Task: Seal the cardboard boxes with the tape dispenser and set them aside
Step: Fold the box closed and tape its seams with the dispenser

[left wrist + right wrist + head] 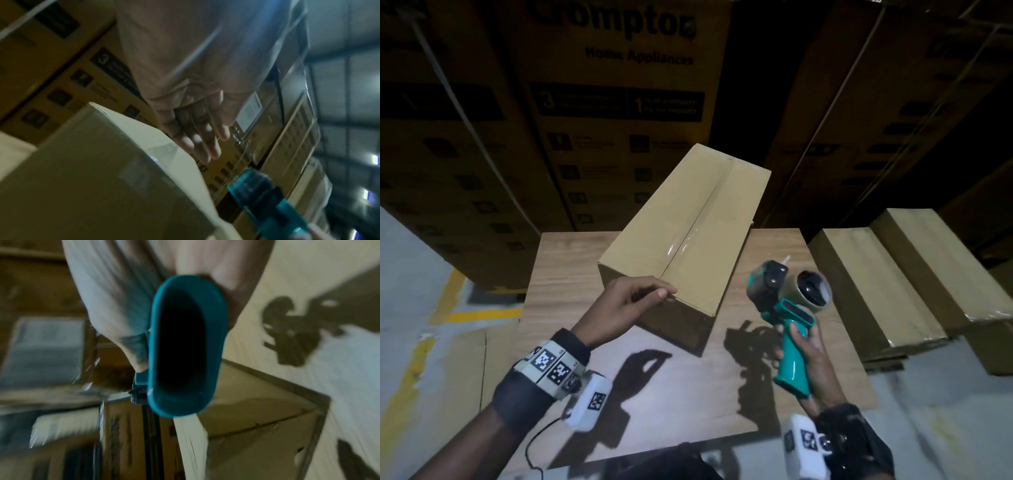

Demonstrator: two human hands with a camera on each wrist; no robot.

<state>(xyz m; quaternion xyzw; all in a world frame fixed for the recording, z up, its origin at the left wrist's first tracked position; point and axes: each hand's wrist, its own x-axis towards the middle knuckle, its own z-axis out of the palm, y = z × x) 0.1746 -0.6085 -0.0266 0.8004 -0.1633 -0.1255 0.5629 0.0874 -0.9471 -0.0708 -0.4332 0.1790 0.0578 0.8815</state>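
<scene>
Box (pixel 685 236) overhangs table (pixel 558 274) far edge; left hand (pixel 626 305) fingers relaxed; right hand (pixel 808 359) grips dispenser (pixel 787 308).

Counted in the head view — one plain cardboard box (pixel 681 219) on one wooden table (pixel 571 274), two more plain boxes (pixel 914 274) stacked beside it, one teal tape dispenser (pixel 787 318), and two hands — the left hand (pixel 626 308) and the right hand (pixel 808 363).

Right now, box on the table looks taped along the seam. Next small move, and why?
Probably grip the box with the left hand at its near corner and shift it toward the sealed boxes at right: clear tape already covers its seam, and the right hand holds the tape dispenser clear.
</scene>
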